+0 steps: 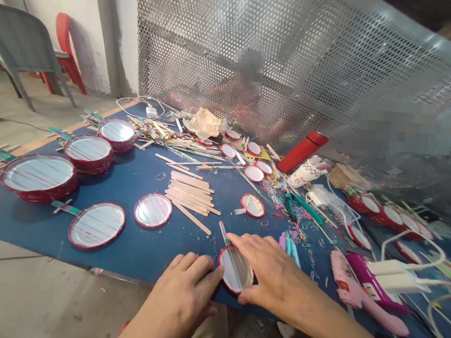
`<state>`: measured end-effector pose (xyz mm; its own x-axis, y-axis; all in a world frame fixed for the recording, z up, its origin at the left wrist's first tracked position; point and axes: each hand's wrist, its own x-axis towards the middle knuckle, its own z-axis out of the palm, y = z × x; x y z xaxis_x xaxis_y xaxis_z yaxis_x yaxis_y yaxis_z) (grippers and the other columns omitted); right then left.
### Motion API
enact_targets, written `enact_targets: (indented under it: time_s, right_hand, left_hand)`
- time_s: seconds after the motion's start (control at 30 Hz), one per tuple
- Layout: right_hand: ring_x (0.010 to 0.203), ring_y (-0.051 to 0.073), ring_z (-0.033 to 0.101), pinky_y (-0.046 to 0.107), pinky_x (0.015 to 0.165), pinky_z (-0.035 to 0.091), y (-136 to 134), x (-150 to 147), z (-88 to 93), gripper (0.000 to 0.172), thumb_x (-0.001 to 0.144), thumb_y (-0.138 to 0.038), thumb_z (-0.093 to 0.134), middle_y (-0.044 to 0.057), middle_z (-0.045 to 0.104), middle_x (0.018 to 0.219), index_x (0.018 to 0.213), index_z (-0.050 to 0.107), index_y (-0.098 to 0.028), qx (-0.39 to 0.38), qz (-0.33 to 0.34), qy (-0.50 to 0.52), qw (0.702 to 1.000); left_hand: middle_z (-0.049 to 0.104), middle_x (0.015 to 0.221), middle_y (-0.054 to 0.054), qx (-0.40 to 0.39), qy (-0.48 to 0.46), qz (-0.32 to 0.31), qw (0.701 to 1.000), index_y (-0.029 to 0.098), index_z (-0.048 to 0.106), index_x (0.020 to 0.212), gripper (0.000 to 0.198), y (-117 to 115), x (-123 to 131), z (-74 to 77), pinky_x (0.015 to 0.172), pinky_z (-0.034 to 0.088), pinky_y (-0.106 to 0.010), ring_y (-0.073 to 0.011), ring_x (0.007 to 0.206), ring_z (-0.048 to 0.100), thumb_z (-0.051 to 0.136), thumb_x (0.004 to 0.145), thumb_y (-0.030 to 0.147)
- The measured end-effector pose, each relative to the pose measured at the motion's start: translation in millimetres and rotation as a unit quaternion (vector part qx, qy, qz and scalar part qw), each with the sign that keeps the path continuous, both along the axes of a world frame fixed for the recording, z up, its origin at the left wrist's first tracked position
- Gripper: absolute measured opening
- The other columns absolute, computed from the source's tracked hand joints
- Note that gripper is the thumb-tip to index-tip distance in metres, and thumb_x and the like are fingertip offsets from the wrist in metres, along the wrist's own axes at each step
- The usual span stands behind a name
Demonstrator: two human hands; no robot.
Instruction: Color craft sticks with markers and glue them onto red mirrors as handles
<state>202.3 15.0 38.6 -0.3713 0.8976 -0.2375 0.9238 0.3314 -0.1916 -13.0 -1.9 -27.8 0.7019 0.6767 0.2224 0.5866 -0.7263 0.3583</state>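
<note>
A small round mirror with a red rim point(236, 270) lies near the front edge of the blue mat point(132, 183). A coloured craft stick point(224, 233) pokes out from its upper left. My left hand point(186, 287) rests on the mat with curled fingers touching the mirror's left rim. My right hand point(270, 272) lies over the mirror's right side, fingers pressed on the rim, thumb at the lower edge. Both hands hold this mirror down.
Stacks of larger red-rimmed mirrors point(39, 176) line the left. Plain wooden sticks point(188, 195) lie in the middle; small mirrors, rubber bands and pliers point(300, 205) are scattered right. Two glue guns point(359, 289), a red bottle point(302, 151), perforated metal screen point(295, 55) behind.
</note>
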Motion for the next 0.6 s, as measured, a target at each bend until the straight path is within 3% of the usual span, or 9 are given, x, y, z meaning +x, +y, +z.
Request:
enact_targets:
  time_s: [0.2, 0.47, 0.6]
  right_hand:
    - [0.119, 0.038, 0.064, 0.051, 0.098, 0.050, 1, -10, 8.9, 0.104, 0.057, -0.026, 0.097, 0.018, 0.066, 0.135, 0.150, 0.051, -0.015, -0.013, 0.003, -0.056, 0.998]
    - [0.134, 0.038, 0.054, 0.052, 0.109, 0.042, 3, -15, 12.3, 0.111, 0.060, -0.029, 0.098, 0.018, 0.058, 0.146, 0.156, 0.042, -0.015, -0.049, -0.008, -0.059, 0.997]
    - [0.139, 0.037, 0.049, 0.054, 0.114, 0.036, 3, -16, 12.8, 0.113, 0.061, -0.031, 0.098, 0.019, 0.052, 0.152, 0.157, 0.040, -0.017, -0.059, -0.023, -0.052, 0.997]
  left_hand:
    - [0.069, 0.120, -0.006, -0.107, 0.020, 0.021, 0.994, 0.024, 0.065, 0.129, 0.049, 2, 0, 15.1, 0.084, 0.053, -0.040, -0.0270, 0.101, 0.063, 0.083, 0.083, 0.024]
    - [0.068, 0.123, -0.011, -0.182, 0.039, 0.040, 0.982, 0.022, 0.070, 0.121, 0.043, 1, 4, 45.0, 0.093, 0.052, -0.045, -0.0313, 0.109, 0.061, 0.085, 0.081, 0.021]
    - [0.070, 0.116, -0.011, -0.199, -0.074, -0.009, 0.977, 0.021, 0.074, 0.117, 0.038, 14, -13, 41.4, 0.093, 0.051, -0.041, -0.0300, 0.107, 0.063, 0.083, 0.083, 0.035]
